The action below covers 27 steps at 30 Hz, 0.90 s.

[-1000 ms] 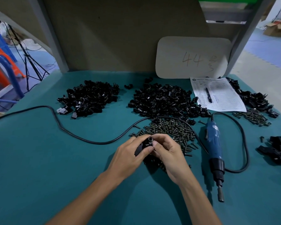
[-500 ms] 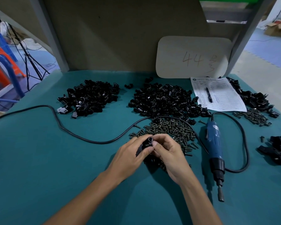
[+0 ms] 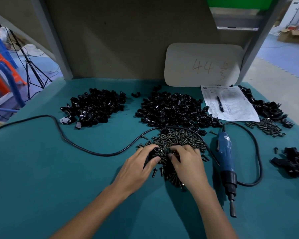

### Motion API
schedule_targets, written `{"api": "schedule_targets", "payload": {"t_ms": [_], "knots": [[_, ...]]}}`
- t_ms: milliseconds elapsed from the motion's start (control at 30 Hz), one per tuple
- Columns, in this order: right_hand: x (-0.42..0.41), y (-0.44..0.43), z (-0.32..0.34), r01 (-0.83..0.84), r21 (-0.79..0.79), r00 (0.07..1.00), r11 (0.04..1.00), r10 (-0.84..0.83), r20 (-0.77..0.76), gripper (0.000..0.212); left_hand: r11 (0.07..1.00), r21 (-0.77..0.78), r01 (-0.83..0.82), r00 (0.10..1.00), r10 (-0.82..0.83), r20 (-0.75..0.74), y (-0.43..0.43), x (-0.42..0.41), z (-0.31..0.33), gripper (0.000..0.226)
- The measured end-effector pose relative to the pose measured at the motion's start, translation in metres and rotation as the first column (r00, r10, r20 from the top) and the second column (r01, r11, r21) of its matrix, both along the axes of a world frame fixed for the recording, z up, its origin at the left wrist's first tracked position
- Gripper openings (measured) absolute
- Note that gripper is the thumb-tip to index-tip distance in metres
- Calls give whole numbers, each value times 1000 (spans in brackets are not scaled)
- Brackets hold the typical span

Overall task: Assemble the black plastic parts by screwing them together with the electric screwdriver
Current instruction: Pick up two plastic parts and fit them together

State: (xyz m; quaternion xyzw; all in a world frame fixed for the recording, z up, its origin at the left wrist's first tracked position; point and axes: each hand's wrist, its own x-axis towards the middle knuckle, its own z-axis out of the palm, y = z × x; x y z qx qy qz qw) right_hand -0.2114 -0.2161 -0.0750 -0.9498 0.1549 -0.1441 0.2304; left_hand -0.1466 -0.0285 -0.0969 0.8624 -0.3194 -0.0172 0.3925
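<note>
My left hand (image 3: pixel 136 167) grips a black plastic part (image 3: pixel 153 153) with a round opening at its top. My right hand (image 3: pixel 186 163) lies over the pile of dark screws (image 3: pixel 178 138) just to the right of it, fingers curled down into the screws; whether it holds one is hidden. The blue electric screwdriver (image 3: pixel 225 157) lies on the green table to the right of my right hand, bit pointing toward me. Two heaps of black plastic parts sit behind: one at the left (image 3: pixel 93 107), one in the middle (image 3: pixel 171 109).
The screwdriver's black cable (image 3: pixel 72 144) snakes across the table to the left edge and loops on the right. A paper sheet with a pen (image 3: pixel 230 104) lies at the back right. More black parts (image 3: pixel 297 163) and screws (image 3: pixel 267 126) lie at the right. A white board (image 3: pixel 202 64) leans on the back wall.
My right hand has left the black part and moved right onto the screw pile. My left hand keeps the part and has barely moved.
</note>
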Motion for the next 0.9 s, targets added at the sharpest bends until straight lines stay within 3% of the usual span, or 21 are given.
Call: {"api": "schedule_targets", "payload": {"t_ms": [300, 467, 633, 733, 833, 900], "knots": [[16, -6, 16, -79, -95, 979, 992, 60, -194, 20, 1000, 28, 0, 1000, 0, 4, 0, -1, 0, 43], [13, -12, 23, -35, -52, 990, 998, 28, -142, 25, 1000, 28, -9, 1000, 9, 7, 0, -1, 0, 45], [1, -14, 27, -13, 214, 998, 977, 27, -60, 26, 1000, 17, -3, 1000, 3, 6, 0, -1, 1, 43], [-4, -9, 29, -87, 367, 996, 926, 91, 6, 27, 1000, 15, -1, 1000, 1, -2, 0, -1, 3, 41], [-8, 3, 29, -177, 600, 984, 780, 126, 126, 21, 1000, 18, 21, 1000, -21, -7, -1, -2, 5, 41], [-9, 10, 27, -178, 732, 981, 658, 57, 187, 19, 999, 28, 36, 999, -36, -2, -1, -3, 7, 43]]}}
